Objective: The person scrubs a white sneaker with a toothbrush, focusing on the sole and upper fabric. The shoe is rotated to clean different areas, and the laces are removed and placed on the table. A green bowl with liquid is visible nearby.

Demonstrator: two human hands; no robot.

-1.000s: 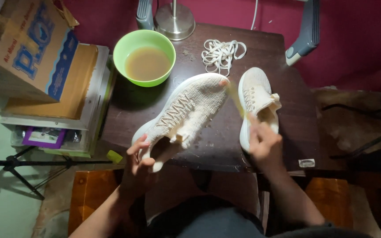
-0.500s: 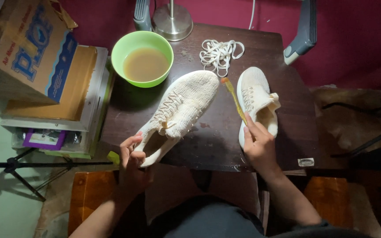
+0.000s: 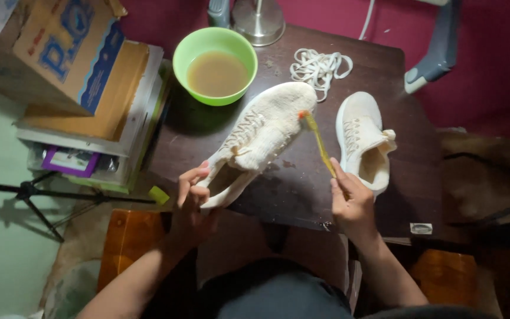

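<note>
Cream knit shoe [image 3: 264, 139] lies tilted across the dark worktop [image 3: 302, 189], toe toward the bowl [image 3: 215, 57], heel at the near edge. Left hand [image 3: 191, 198] has its grip clamped on the heel collar, thumb and fingers pinching the rim. Right hand [image 3: 352, 201] has its grip closed round the handle of a yellow brush [image 3: 320, 142]; the orange bristle end touches the shoe's toe side.

Handling, judged: the knit upper looks soft and will buckle under pressure; the sole is the stiff part. Light, one hand lifts it. The heel collar and the sole edge seem the firmest holds. It may be damp, and if so, a bit slippery. No laces in the eyelets, so the tongue is loose.

Second shoe [image 3: 361, 139], same cream knit, stands just right of the brush, apart from the first shoe, opening toward the person.

Containers: the green bowl is plastic and upright, holding cloudy brownish liquid to roughly half depth. It stands just beyond the shoe's toe; a knock could slop it.

Loose white laces [image 3: 320, 65] lie heaped right of the bowl. Cardboard box [image 3: 66, 50] sits on stacked boxes left of the worktop; contents not visible.
</note>
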